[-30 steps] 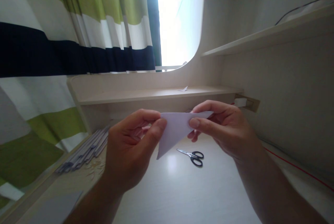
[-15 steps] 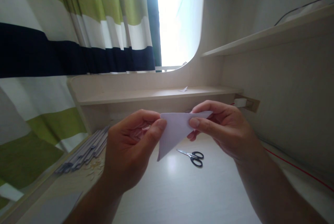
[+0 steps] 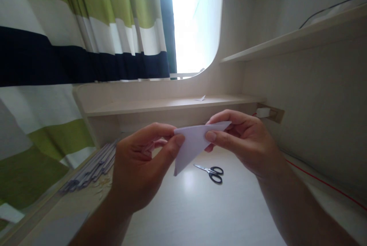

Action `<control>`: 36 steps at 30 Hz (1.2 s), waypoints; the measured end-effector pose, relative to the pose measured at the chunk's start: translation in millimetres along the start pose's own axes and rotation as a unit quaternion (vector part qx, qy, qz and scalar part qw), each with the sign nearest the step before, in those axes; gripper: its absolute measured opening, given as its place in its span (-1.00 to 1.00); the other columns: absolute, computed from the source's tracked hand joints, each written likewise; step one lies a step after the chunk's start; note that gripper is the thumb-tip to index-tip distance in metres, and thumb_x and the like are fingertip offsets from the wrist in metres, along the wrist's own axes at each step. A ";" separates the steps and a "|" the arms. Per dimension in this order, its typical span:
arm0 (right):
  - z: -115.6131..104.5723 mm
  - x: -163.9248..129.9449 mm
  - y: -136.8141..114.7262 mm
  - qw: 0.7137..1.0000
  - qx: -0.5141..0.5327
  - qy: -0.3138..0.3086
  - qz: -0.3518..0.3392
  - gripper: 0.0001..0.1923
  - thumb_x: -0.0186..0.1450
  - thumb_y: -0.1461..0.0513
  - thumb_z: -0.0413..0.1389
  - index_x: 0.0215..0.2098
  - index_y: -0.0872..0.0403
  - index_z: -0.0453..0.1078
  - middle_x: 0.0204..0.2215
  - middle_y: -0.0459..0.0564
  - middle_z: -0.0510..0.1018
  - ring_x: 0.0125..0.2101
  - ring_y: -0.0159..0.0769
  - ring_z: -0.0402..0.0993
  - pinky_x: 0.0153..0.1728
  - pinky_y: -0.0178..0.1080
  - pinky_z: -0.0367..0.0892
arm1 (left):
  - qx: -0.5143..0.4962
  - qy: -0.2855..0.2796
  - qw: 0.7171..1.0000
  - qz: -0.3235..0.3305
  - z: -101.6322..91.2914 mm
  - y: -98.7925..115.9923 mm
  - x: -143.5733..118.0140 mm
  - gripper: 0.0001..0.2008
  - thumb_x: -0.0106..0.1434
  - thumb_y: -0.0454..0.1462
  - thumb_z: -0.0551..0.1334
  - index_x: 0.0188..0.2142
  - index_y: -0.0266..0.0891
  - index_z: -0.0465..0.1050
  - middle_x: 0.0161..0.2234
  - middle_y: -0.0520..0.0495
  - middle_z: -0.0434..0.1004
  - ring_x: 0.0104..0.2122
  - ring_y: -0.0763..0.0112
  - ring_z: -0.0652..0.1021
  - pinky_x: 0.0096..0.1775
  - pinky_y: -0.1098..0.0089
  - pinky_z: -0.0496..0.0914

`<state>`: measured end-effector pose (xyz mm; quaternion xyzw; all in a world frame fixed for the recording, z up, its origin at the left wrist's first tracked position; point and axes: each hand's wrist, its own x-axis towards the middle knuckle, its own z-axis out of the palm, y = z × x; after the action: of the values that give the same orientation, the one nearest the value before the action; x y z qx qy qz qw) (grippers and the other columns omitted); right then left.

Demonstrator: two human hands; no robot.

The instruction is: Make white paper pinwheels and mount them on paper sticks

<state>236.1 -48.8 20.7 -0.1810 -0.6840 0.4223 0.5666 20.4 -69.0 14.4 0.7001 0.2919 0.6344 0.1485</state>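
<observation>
— Above the tabletop [image 3: 206, 215], in mid-air between both hands, is a folded white paper triangle [image 3: 190, 144], its long point hanging toward six o'clock. The left hand [image 3: 137, 169] has its grip pinched shut on the nine o'clock corner, thumb over the front; the right hand [image 3: 243, 143] is clamped on the three o'clock corner the same way.

— What could go wrong?

— I'd judge the layers could slide. Only two corners are held, so an uneven pull might shift the fold or crumple the free point. Too light a pinch and the paper could drop.

— Onto what?

— The black-handled scissors [image 3: 210, 172] lie just below, at about five o'clock from the paper's tip, blades toward nine o'clock. Nothing sits between paper and tabletop otherwise.

— And farther out?

— A bundle of grey strips [image 3: 91, 169] lies at eight o'clock along the tabletop's edge, well apart. A small paper scrap [image 3: 200, 97] rests on the ledge [image 3: 160, 104] at twelve o'clock, a wall socket [image 3: 269, 113] at two o'clock, a red cord [image 3: 321, 179] trailing from it. The striped curtain [image 3: 71, 47] hangs at ten o'clock.
</observation>
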 end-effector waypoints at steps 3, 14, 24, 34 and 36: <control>0.3 1.9 2.8 1.000 0.018 0.011 -0.012 -0.84 0.26 0.33 0.40 -0.19 0.08 0.62 -0.39 -0.08 0.70 -0.42 -0.40 0.67 -0.33 -0.43 0.60 | 0.011 0.015 1.000 0.023 0.0 -1.1 -1.1 -0.86 0.26 -0.38 0.42 -0.27 -0.07 0.65 -0.39 0.18 0.66 -0.44 0.61 0.59 -0.39 0.63 0.46; -1.8 3.3 5.9 0.999 0.026 0.023 -0.013 -0.88 0.29 0.31 0.38 -0.19 0.09 0.62 -0.39 -0.05 0.68 -0.43 -0.37 0.65 -0.34 -0.37 0.61 | 0.032 0.005 0.999 0.027 0.0 2.3 0.7 -0.90 0.28 -0.37 0.39 -0.32 -0.11 0.64 -0.43 0.14 0.66 -0.47 0.57 0.59 -0.43 0.59 0.47; -1.6 2.6 5.3 0.999 0.026 0.016 -0.020 -0.89 0.30 0.31 0.37 -0.19 0.07 0.62 -0.38 -0.06 0.68 -0.42 -0.37 0.66 -0.34 -0.36 0.61 | 0.004 0.018 1.000 0.014 3.0 3.2 0.4 -0.89 0.27 -0.37 0.39 -0.33 -0.11 0.65 -0.43 0.15 0.67 -0.47 0.59 0.59 -0.44 0.63 0.45; -0.6 2.0 5.0 0.999 0.026 0.023 -0.025 -0.91 0.30 0.31 0.36 -0.22 0.05 0.61 -0.40 -0.09 0.69 -0.45 -0.38 0.65 -0.39 -0.38 0.60 | -0.030 0.041 0.999 -0.017 10.2 10.1 -1.5 -0.85 0.28 -0.39 0.37 -0.35 -0.11 0.68 -0.48 0.12 0.63 -0.52 0.56 0.55 -0.50 0.59 0.43; -0.8 2.2 5.0 0.999 0.024 0.025 -0.026 -0.91 0.30 0.31 0.36 -0.22 0.05 0.61 -0.40 -0.09 0.69 -0.46 -0.38 0.65 -0.39 -0.38 0.60 | -0.029 0.039 0.999 -0.022 10.8 11.5 -1.5 -0.84 0.28 -0.39 0.36 -0.35 -0.10 0.68 -0.48 0.13 0.64 -0.53 0.58 0.55 -0.50 0.60 0.42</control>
<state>235.0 -44.0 18.2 -0.1596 -0.6639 0.4191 0.5985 33.4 -77.2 18.2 0.6638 0.2944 0.6660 0.1707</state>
